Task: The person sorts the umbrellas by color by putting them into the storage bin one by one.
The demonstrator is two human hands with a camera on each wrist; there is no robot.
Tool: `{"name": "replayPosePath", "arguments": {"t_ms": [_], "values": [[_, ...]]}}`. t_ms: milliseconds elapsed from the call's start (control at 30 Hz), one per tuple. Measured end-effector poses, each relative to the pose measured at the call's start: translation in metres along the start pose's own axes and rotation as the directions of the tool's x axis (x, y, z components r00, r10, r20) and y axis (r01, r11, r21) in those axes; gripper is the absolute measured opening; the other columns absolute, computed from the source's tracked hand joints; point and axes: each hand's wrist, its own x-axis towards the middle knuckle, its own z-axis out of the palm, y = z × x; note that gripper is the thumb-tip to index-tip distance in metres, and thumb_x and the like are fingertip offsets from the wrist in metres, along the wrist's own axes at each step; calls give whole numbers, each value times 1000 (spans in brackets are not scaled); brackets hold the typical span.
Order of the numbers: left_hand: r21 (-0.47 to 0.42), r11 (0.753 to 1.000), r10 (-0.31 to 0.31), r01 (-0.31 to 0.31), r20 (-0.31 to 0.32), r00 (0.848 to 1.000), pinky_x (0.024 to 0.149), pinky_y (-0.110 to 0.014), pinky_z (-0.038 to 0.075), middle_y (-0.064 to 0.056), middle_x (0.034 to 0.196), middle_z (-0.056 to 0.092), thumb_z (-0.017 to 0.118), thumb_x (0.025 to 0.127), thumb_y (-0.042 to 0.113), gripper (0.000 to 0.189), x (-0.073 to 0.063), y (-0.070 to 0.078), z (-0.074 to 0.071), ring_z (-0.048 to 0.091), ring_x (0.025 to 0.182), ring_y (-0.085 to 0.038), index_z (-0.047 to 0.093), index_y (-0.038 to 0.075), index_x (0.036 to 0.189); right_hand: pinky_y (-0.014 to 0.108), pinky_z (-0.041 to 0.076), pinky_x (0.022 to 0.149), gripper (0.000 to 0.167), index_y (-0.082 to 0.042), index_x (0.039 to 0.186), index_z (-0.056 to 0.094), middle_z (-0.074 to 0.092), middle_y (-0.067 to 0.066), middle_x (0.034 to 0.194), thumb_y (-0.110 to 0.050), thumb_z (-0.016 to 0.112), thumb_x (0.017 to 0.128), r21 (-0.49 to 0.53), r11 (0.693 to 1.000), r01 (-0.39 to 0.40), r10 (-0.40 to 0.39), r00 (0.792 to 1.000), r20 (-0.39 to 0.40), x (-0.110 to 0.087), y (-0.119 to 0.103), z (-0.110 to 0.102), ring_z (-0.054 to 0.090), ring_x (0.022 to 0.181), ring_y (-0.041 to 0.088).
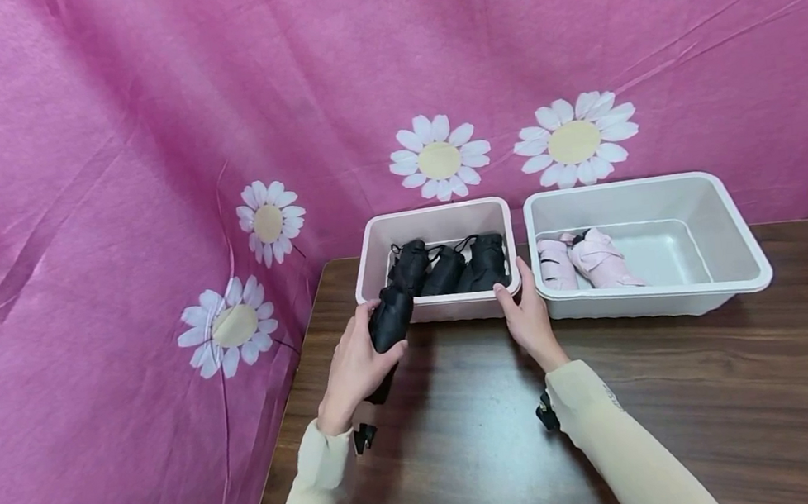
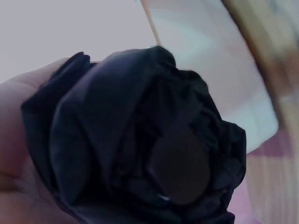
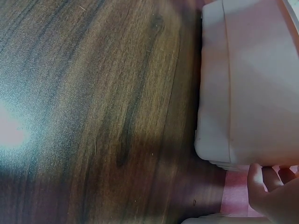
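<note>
My left hand [image 1: 359,367] grips a folded black umbrella [image 1: 391,320], which slants over the front left rim of the small white bin [image 1: 455,308]. The left wrist view shows the end of this umbrella close up, its dark cloth in loose folds. Several more folded black umbrellas [image 1: 487,259] lie inside the small bin, some with cord loops. At that bin's front right corner, my right hand [image 1: 532,322] holds on, thumb at the rim and fingers along the side. The right wrist view catches its fingers [image 3: 256,184] against the bin's wall.
A larger white bin [image 1: 739,272] stands to the right of the small one, with pink folded umbrellas [image 1: 603,258] at its left end. Both bins are on a brown wooden table [image 1: 469,427]. A pink cloth with daisies [image 1: 353,66] hangs behind and at the left.
</note>
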Motion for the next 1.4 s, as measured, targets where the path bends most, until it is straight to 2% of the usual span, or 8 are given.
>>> {"name": "replayPosePath", "arguments": {"t_ms": [233,467,567,700,900,1133,1300,1400], "values": [[-16,998,54,-55,-15,998,82,-45,51,-15,123,59,77,77,35,75,25,13,-11,59,99,-29,40,15,139,45,21,119,67,-20,154,19,26,9,159,-33,53,98,10,1000,-5,5,1000,-9,0,0,-1,26,145,27],[-61,992,103,-106,-49,993,86,-45,51,-14,124,60,78,78,33,74,49,24,-19,59,105,-27,41,12,138,44,21,119,66,-22,154,20,27,9,158,-33,53,98,10,1000,-4,4,1000,-15,-1,2,-1,27,145,27],[-92,989,110,-117,-71,991,87,-46,51,-15,125,60,78,78,33,74,57,28,-22,59,107,-28,40,12,138,44,21,119,67,-21,154,20,27,9,158,-33,53,98,10,1000,-2,2,1000,-15,-1,2,0,27,145,27],[-132,986,89,-102,-100,991,85,-46,51,-14,125,60,77,78,35,74,68,35,-22,60,105,-29,40,16,138,45,21,119,66,-20,154,20,26,7,159,-34,53,98,6,1000,0,0,1000,-15,-1,2,-1,26,145,26],[-184,981,38,-66,-152,988,86,-47,50,-12,124,59,77,77,37,74,83,46,-14,59,108,-27,39,19,139,44,20,119,67,-21,154,18,25,6,160,-34,53,99,2,1000,3,-3,1000,-10,1,2,-1,25,146,25],[-133,988,47,-81,-242,969,86,-45,50,-8,126,57,76,77,35,72,103,55,7,58,105,-25,40,17,137,44,20,119,67,-23,154,18,24,5,160,-35,52,99,2,1000,-5,5,1000,-5,2,2,-1,24,146,24],[-119,988,63,-98,-271,961,94,-39,48,-9,131,53,76,77,31,72,113,61,17,55,111,-25,41,11,137,44,20,119,67,-21,154,18,23,5,160,-36,52,99,2,1000,-9,9,1000,0,2,3,0,24,146,24],[-121,990,36,-72,-272,962,93,-41,48,-11,128,55,75,78,32,72,117,64,23,56,111,-27,40,12,137,44,20,119,66,-20,154,19,24,5,160,-35,53,99,10,1000,-7,7,1000,0,2,2,1,24,146,24]]}}
